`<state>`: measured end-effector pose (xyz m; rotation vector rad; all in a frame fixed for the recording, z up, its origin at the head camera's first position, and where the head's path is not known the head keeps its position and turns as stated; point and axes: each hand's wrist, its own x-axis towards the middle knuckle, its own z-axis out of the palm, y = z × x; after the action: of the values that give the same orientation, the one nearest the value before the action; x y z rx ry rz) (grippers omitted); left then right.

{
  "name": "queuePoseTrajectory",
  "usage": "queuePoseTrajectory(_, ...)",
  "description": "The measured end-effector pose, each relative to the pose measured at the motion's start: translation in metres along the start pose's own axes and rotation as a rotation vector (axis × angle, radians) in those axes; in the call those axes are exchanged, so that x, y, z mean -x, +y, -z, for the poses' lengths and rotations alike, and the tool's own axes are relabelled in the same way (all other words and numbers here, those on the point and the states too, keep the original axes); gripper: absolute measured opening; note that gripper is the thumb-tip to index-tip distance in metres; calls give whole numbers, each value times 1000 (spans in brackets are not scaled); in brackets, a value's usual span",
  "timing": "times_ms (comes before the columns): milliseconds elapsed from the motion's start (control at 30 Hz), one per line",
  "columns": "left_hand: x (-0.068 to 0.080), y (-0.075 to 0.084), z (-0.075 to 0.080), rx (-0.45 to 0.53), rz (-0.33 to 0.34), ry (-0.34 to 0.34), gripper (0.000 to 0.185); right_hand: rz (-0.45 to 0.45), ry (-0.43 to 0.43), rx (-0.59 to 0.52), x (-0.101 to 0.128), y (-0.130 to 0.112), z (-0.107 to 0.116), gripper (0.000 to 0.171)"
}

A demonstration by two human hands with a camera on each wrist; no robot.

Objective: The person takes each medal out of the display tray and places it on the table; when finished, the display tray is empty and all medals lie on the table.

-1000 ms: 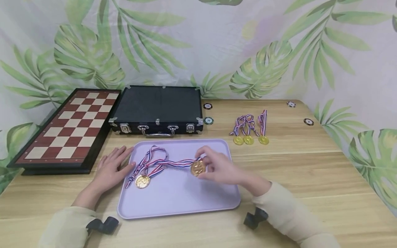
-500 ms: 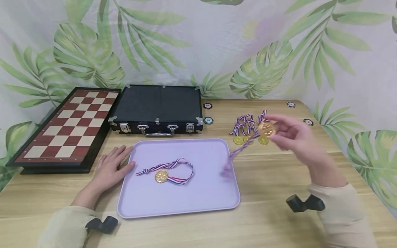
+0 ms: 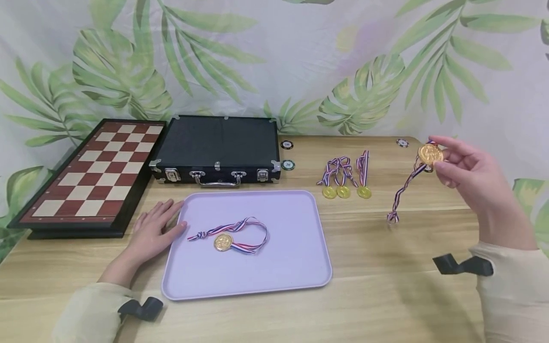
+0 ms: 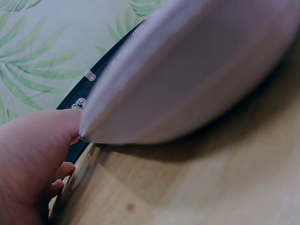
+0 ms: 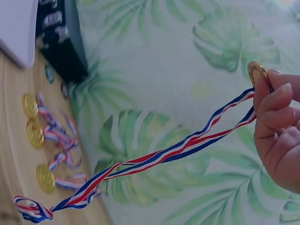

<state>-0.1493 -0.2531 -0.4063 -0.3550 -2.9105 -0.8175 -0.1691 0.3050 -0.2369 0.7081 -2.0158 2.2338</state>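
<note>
My right hand point(image 3: 465, 166) pinches a gold medal point(image 3: 430, 154) and holds it up over the table's far right, its striped ribbon point(image 3: 403, 190) hanging down with the knot touching the wood. The right wrist view shows the medal point(image 5: 257, 72) edge-on between my fingertips point(image 5: 276, 98) and the ribbon point(image 5: 154, 159) trailing away. My left hand point(image 3: 156, 228) lies flat with straight fingers against the left rim of the lilac tray point(image 3: 296, 267). In the left wrist view the fingers point(image 4: 37, 150) touch the tray's corner point(image 4: 187, 70). One medal with a looped ribbon point(image 3: 229, 237) lies on the tray.
Three medals point(image 3: 345, 183) lie in a row beyond the tray. A black case point(image 3: 218, 147) stands behind it, with a chessboard point(image 3: 94, 171) to its left. Poker chips point(image 3: 287, 155) lie by the case and near the far right corner point(image 3: 402, 143). A leaf-print cloth hangs behind.
My right hand lifted one medal off the tray and carried it right and up, past the three medals. The other medal shifted a little on the tray. My left hand stayed put.
</note>
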Motion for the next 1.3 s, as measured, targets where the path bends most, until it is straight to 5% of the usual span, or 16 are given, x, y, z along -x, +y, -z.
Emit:
queuePoseTrajectory(200,0,0,0,3,-1,2,57,-286,243,72,-37,9,26,49)
queuePoseTrajectory(533,-1,-1,-1,3,-7,-8,58,-301,439,58,-89,37,42,59)
queuePoseTrajectory(800,-2,1,-1,1,3,-10,58,-462,255,410,-69,95,47,55)
queuePoseTrajectory(1067,-2,1,0,-2,7,-12,58,-639,79,440,-36,135,58,57)
queuePoseTrajectory(1300,-1,0,1,6,8,-7,58,-672,-59,602,-24,149,63,53)
